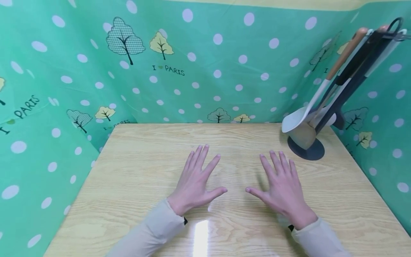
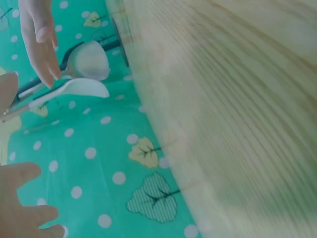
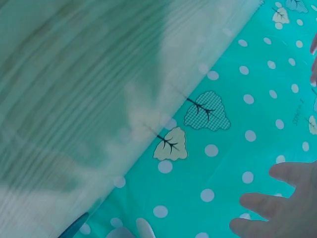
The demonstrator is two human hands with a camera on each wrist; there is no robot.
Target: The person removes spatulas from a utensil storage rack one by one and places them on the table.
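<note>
My left hand is held over the middle of the wooden table, palm down with fingers straight and thumb spread. A hand's width or so to its right, my right hand takes a mirrored pose, thumb pointing toward the left one. Neither holds anything. Nearest the right hand, behind it, stands a utensil stand with a round dark base. On it hang a white spatula-like utensil with a wooden handle, a beige ladle-like utensil and several dark-handled tools.
A green polka-dot cloth printed with trees lines the back and both sides of the table. The stand's black top loop rises near the right side cloth. Bright glare lies on the tabletop near the front.
</note>
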